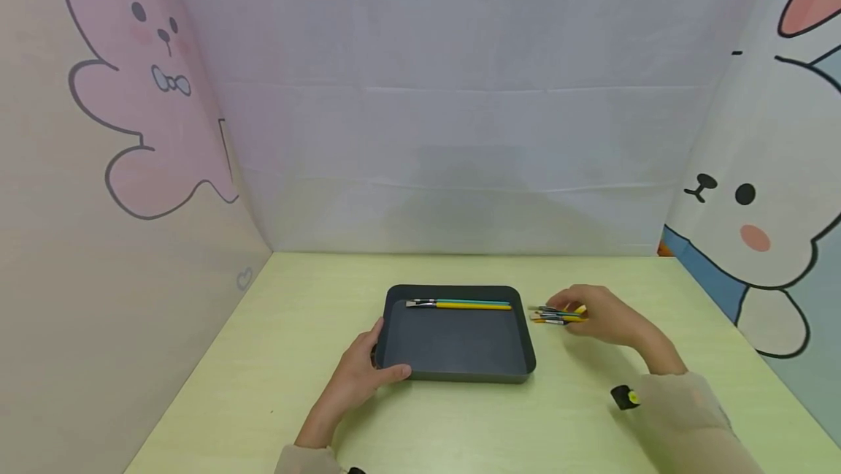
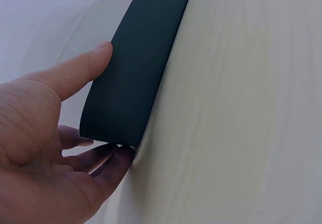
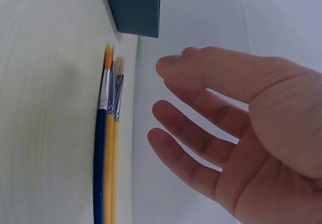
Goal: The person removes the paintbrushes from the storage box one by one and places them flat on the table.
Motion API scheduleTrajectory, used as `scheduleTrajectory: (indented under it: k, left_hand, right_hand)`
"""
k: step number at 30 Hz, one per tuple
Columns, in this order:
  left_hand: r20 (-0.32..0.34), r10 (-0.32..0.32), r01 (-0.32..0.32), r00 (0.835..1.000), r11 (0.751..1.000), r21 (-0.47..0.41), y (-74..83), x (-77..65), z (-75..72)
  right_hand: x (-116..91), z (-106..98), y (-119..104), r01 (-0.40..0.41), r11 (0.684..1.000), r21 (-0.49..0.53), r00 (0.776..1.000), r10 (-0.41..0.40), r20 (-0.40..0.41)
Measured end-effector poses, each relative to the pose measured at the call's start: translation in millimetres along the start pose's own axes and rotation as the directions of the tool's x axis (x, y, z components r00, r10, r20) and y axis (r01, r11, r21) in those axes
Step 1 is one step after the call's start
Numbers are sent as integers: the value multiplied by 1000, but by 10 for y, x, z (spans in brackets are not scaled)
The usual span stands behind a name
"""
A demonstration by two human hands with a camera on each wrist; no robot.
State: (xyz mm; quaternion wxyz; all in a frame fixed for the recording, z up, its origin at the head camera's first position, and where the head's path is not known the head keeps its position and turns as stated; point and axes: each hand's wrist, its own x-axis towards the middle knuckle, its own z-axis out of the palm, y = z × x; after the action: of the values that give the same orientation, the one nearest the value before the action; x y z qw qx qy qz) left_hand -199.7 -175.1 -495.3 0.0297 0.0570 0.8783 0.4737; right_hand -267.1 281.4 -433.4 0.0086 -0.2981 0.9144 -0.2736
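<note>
A dark grey rectangular tray (image 1: 456, 346) lies on the table with a few paintbrushes (image 1: 473, 306) inside, along its far side, one yellow-handled and one teal. At the near left corner, my left hand (image 1: 358, 379) grips the tray, thumb on its front wall (image 2: 136, 68) and fingers round the side. To the right of the tray lies a bunch of paintbrushes (image 1: 548, 317), bristles toward it. My right hand (image 1: 607, 313) is held over their handles; in the right wrist view its loosely bent fingers stand apart from the blue and yellow handles (image 3: 108, 158).
The pale wooden table (image 1: 276, 357) is bounded by a white cloth (image 1: 460, 131) at the back. Printed panels with a pink animal (image 1: 151, 94) and a white rabbit (image 1: 755, 204) stand left and right. A small black object (image 1: 623, 397) sits at the right sleeve.
</note>
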Motion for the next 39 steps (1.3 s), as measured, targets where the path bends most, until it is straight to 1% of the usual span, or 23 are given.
scheduleTrajectory:
  k: [3,7,12,15,21,25,31,39]
  left_hand:
    - [-2,-1,1,1000,1000,-8,8,-1,2]
    - [-6,-1,1,1000,1000,-9,16,-8,5]
    - [-6,3,-3,1000,1000,-15,19,-21,1]
    - [-2,5,-5,1000,1000,-16,18,-24,1]
    - [-2,8,-8,1000,1000,-15,17,-24,4]
    - [-1,9,-9,1000,1000,-25,18,-25,2]
    - [0,7,-7,1000,1000,-16,27,-27,-1]
    - [-1,12,-12,1000,1000,-15,21,-28,-4]
  right_hand:
    - [17,6,-23,22,999,26,1000,-22,7]
    - [65,21,-69,53,998,26,998,-54,15]
    - [183,25,-187,102,995,16,994,-102,27]
    - [271,10,-272,114,993,25,992,-115,44]
    - [472,-13,-414,73,997,36,992,-76,98]
    - [627,-29,-522,76,996,44,987,-82,136]
    - [838,0,-594,63,994,88,973,-80,214]
    - [1114,140,-633,86,993,84,951,-107,289]
